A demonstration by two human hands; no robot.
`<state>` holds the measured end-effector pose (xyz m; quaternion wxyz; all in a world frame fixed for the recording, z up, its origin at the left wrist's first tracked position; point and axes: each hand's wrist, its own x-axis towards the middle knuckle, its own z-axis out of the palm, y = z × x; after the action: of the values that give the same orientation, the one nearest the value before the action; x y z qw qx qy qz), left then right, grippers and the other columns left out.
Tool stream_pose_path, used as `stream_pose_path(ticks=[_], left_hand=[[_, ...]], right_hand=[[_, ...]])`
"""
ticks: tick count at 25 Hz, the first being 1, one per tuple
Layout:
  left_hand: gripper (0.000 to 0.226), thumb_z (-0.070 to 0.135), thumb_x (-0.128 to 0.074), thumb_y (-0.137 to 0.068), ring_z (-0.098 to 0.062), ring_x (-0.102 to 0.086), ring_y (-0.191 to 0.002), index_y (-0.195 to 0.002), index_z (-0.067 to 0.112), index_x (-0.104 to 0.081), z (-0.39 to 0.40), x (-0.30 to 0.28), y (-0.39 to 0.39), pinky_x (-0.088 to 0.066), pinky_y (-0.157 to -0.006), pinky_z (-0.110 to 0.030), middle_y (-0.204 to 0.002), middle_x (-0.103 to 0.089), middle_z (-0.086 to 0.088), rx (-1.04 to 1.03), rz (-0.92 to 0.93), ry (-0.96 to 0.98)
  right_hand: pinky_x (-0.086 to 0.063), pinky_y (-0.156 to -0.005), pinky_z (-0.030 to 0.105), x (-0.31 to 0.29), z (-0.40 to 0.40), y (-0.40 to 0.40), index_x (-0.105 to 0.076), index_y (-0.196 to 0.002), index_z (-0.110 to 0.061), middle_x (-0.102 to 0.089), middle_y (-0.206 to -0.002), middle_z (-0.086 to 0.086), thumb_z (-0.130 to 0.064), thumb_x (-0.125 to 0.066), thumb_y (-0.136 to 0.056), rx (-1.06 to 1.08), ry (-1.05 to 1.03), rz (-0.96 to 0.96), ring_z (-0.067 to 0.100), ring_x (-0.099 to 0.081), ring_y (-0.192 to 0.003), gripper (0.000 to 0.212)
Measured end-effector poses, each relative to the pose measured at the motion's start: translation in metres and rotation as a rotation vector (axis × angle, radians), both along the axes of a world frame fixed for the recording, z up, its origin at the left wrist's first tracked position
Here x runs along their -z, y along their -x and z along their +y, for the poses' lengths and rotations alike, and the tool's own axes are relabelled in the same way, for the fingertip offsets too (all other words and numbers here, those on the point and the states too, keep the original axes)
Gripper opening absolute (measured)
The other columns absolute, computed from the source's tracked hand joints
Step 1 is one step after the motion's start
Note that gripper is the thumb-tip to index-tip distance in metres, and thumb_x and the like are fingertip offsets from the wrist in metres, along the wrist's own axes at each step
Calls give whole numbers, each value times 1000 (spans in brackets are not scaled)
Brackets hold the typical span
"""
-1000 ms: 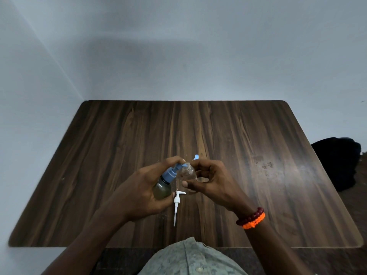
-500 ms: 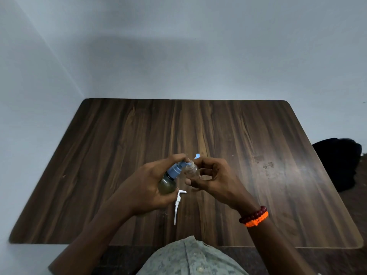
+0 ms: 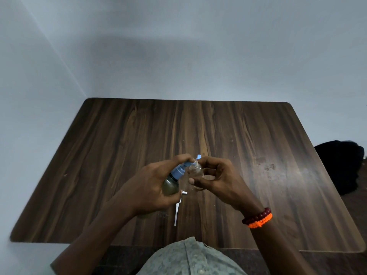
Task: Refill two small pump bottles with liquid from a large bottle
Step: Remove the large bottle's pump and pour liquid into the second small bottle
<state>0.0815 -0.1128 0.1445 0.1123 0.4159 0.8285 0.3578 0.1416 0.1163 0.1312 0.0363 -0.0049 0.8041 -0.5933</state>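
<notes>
My left hand grips the large bottle, a clear one with brownish-green liquid and a blue pump top, tilted to the right. My left forefinger rests on the pump head, whose blue nozzle sits at the mouth of a small clear bottle. My right hand holds that small bottle just above the dark wooden table. A white pump head with its dip tube lies on the table below my hands, partly covered by my left hand. I see only one small bottle.
The table meets the pale wall at the back and left. A dark bag or cloth lies on the floor beyond the right edge. Red and orange bracelets circle my right wrist. A patterned shirt shows at the near edge.
Both hands have lifted slightly away from me with the two bottles held together; the white pump head stays on the table.
</notes>
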Motion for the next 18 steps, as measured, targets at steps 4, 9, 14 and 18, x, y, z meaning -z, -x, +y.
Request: stream_pose_path(ticks=[4,9,14,18], left_hand=[[72,47,-72,-86,-3,-72,-98,-148,48,-35,1,-3,1,-64,-82,-31,-124,-67,15,-15,39,-16],[85,39,-77,-86,-5,-73,-91,-155,47,-28,-1,-4,1,-65,-79,-29,-127,-66,12,-19,-24,-42],[71,50,-70,-84,-1,-70,-93,-146,47,-36,-1,-11,0,-65,-78,-31,-125,-64,19,-48,60,-10],[89,50,-70,-86,-5,-71,-106,-159,53,-19,-4,-11,1,-64,-89,-32,-139,-62,13,-19,35,10]], right_hand=[[-62,-86,56,0,-4,0,-69,-117,-2,-72,-115,13,-8,-79,-87,18,26,9,29,-72,-104,32],[-64,-80,54,-3,3,1,-68,-117,-3,-74,-113,11,-9,-79,-87,23,58,30,26,-75,-98,33],[-64,-80,55,2,-1,1,-68,-117,-2,-71,-115,13,-9,-80,-86,3,59,25,28,-73,-101,33],[-64,-80,56,-1,1,2,-68,-116,-4,-73,-114,12,-11,-79,-87,8,102,15,28,-74,-100,31]])
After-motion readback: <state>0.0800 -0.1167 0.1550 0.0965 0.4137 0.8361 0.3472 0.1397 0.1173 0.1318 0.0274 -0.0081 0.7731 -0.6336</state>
